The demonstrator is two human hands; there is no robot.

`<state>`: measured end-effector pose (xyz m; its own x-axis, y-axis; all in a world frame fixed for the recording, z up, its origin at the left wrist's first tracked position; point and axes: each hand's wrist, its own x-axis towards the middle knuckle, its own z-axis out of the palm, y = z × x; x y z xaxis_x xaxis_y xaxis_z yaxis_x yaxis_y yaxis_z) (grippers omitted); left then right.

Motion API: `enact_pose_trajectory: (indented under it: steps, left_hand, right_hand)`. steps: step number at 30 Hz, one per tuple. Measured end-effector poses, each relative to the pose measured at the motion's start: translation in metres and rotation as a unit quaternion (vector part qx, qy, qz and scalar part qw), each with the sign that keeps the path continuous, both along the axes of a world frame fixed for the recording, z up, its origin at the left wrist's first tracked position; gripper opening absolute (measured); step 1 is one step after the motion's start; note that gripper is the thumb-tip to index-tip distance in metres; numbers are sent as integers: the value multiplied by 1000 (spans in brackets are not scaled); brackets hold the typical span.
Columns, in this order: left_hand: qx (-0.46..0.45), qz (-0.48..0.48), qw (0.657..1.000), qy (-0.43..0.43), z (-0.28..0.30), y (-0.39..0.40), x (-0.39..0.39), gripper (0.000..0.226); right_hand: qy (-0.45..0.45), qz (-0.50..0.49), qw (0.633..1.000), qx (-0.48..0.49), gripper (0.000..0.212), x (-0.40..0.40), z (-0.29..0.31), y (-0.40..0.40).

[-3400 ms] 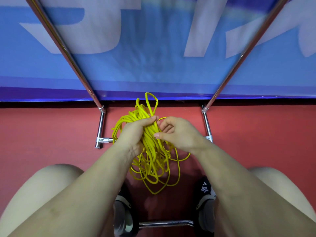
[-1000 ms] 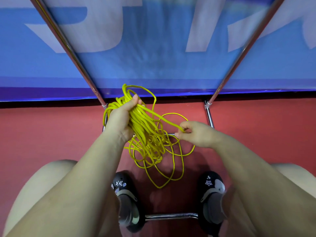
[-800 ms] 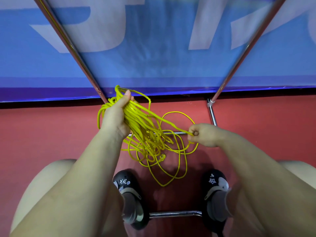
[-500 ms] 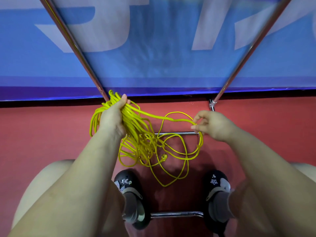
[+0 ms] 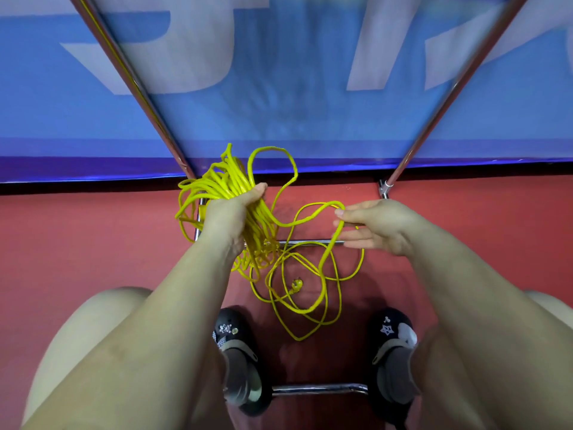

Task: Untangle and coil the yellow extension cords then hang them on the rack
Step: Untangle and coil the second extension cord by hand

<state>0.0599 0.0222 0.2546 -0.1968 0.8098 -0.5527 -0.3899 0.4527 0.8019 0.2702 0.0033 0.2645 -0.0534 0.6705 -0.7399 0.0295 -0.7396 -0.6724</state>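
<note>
The yellow extension cord is held up in front of the person, above the red floor, and is still largely tangled. Its bulk is gathered into a rough bundle of many strands, while several loose loops hang down from that bundle toward the floor between the two black shoes. A yellow plug is seen among the hanging loops. One wide loop stands up above the bundle, and a single strand is led from it across to the right.

The step in hand is judged to be the untangling: one strand is being drawn out sideways from the mass so that it can be freed. No neat coil is formed yet, and nothing is hung on the chrome rack, whose slanted tubes and low crossbars are seen behind and beneath the cord. The next move is judged to call for the drawn strand to be followed through the hanging loops, so that no knot is pulled tight near the plug.

The bundle is gripped by the left hand, the fingers of which are curled closely round the strands. The right hand is held nearly flat, its fingers almost straight, and the single strand is pinched lightly between thumb and forefinger.
</note>
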Motion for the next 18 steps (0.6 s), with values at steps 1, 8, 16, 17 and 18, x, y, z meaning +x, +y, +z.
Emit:
enact_pose_trajectory:
  steps: [1,8,16,17,18]
  left_hand:
    - [-4,-5,1000,-3,0,0,3,16]
    - [-23,-89,996,11,-7,-11,26,6]
    - [-5,-180,983,35,-12,-21,43,7]
    - [-1,-184,982,37,-11,-22,43,6]
    - [3,-190,981,39,-11,-22,44,5]
  right_hand:
    - [21,-7,1000,-2,7,-3,1,1]
    - [138,-138,981,13,10,-13,8,9]
    - [166,-266,950,-6,12,-12,7,13]
    - [162,-269,950,-9,12,-11,7,13]
    - [157,-272,949,-11,12,-11,8,13]
